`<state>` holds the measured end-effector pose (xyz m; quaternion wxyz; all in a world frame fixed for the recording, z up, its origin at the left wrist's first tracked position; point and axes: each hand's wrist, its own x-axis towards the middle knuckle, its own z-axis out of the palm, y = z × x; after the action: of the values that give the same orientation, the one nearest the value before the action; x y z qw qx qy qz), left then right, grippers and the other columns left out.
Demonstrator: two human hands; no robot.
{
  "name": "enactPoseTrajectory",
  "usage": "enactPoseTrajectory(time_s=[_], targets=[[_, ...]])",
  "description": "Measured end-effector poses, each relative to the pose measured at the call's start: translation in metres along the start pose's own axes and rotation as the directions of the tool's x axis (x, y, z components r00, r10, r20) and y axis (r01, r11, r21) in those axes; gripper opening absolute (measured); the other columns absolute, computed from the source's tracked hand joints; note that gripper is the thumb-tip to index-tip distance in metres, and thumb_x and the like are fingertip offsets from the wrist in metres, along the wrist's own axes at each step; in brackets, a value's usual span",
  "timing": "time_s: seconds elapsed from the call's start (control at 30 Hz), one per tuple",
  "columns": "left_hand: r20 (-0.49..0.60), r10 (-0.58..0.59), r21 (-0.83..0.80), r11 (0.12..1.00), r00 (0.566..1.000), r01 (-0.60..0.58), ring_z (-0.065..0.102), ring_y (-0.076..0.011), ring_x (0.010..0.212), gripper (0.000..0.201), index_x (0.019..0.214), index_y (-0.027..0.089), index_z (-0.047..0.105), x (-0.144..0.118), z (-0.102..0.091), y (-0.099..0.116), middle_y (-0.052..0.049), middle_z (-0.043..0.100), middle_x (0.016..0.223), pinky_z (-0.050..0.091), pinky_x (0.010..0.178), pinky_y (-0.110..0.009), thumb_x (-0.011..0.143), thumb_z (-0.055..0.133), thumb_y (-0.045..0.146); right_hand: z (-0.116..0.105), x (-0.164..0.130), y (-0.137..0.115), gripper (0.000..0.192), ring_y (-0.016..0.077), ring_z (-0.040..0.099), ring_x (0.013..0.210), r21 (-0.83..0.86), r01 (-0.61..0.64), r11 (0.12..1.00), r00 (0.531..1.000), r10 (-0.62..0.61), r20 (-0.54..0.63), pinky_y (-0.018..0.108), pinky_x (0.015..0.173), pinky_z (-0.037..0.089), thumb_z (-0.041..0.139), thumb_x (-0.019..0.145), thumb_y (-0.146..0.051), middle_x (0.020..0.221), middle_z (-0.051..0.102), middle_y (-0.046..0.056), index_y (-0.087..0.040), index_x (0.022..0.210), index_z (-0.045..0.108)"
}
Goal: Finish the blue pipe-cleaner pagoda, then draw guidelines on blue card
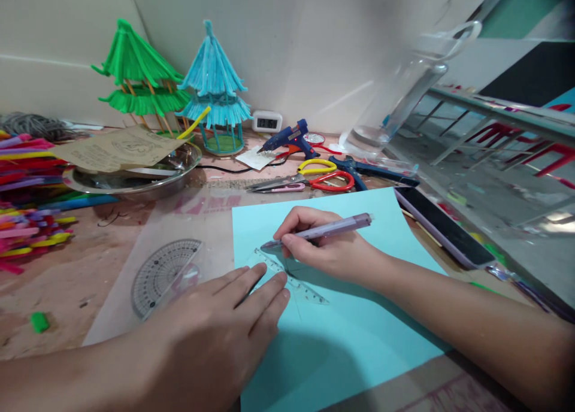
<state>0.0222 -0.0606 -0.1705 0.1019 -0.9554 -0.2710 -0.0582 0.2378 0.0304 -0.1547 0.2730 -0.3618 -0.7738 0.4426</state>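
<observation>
A sheet of light blue paper (323, 346) lies before me with thin drawn lines on it. My left hand (233, 316) rests flat, its fingertips pressing a clear ruler (309, 293) onto the sheet. In my right hand (323, 244) is a purple pen (344, 225), held in a writing grip. Its tip meets the paper close to the ruler's upper left end. Left of the sheet, a clear protractor (164, 274) lies on a translucent mat. Part of the ruler is hidden under my left fingers.
Behind the paper are scissors (332, 181), blue-handled pliers (354, 169) and a blue glue gun (287, 138). Green (139, 70) and blue (213, 76) pavilion models stand by the wall. Left are a metal bowl (188, 160) and pipe cleaners (27, 232); a phone (444, 226) lies right.
</observation>
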Motion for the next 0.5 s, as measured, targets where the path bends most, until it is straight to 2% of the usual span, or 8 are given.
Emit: enactPoseTrajectory(time_s=[0.23,0.5], targets=[[-0.013,-0.007,-0.001,1.000,1.000,0.007,0.060,-0.0281,0.125,0.042,0.130,0.015,0.060,0.0004,-0.0008,-0.0004,-0.010,0.058,0.144,0.050,0.094,-0.046,0.096,0.035,0.021,0.0006,-0.0007,-0.0006,0.008,0.0113,0.056,0.063,-0.001,-0.027,1.000,1.000,0.027,0.001,0.022,0.056,0.044,0.058,0.087,-0.024,0.072,0.065,-0.001,-0.017,0.084,0.061],[0.031,-0.017,-0.034,0.999,0.999,0.018,0.060,-0.0286,0.125,0.044,0.134,0.017,0.058,0.0004,0.0024,-0.0013,-0.011,0.055,0.146,0.049,0.092,-0.047,0.095,0.040,0.023,0.0006,-0.0010,0.0007,0.008,0.0103,0.054,0.062,0.015,-0.007,1.000,1.000,0.007,-0.011,0.021,0.055,0.043,0.059,0.087,-0.024,0.071,0.064,-0.001,-0.017,0.082,0.060]])
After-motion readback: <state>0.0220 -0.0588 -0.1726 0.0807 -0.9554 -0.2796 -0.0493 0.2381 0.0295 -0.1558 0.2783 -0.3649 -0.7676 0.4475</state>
